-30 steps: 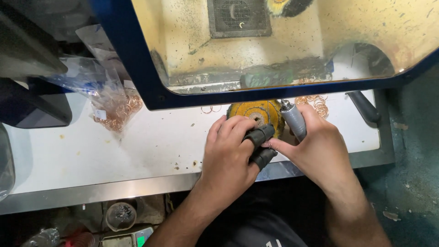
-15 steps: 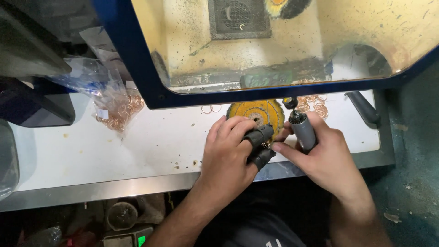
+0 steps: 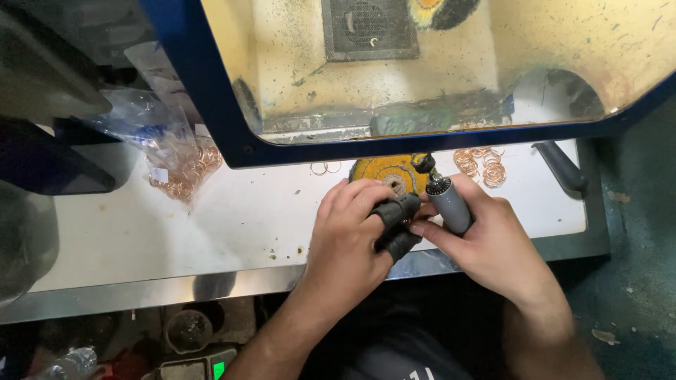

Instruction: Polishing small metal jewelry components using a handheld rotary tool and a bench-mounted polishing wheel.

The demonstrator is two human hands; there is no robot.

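Our left hand (image 3: 348,243) has its fingers curled shut, two of them sheathed in dark rubber finger guards (image 3: 396,224), and they pinch something small at their tips; we cannot tell what it is, since the guards hide it. Our right hand (image 3: 486,246) is wrapped closed around a grey rotary handpiece (image 3: 448,203), thumb along its near side and the other fingers behind it. The tool's long axis runs from near right to far left, with the dark bit (image 3: 423,164) at its far end pointing up and away from us, not down at the pinched piece. So the piece lies just to the left of the tool body and nearer to us than the bit; the left fingertips touch or almost touch the handpiece's side, and the bit stands just beyond them.

Behind both hands a round yellow buffing pad (image 3: 384,172) lies flat on the white bench top (image 3: 232,225). To the right of the bit, a loose heap of copper rings (image 3: 484,165) rests on the bench, with a couple more rings (image 3: 325,167) left of the pad. Farther left sits a clear plastic bag of rings (image 3: 179,158). A blue-framed clear shield (image 3: 232,105) hangs over the far side, and a dark grey handle (image 3: 561,165) lies at far right.
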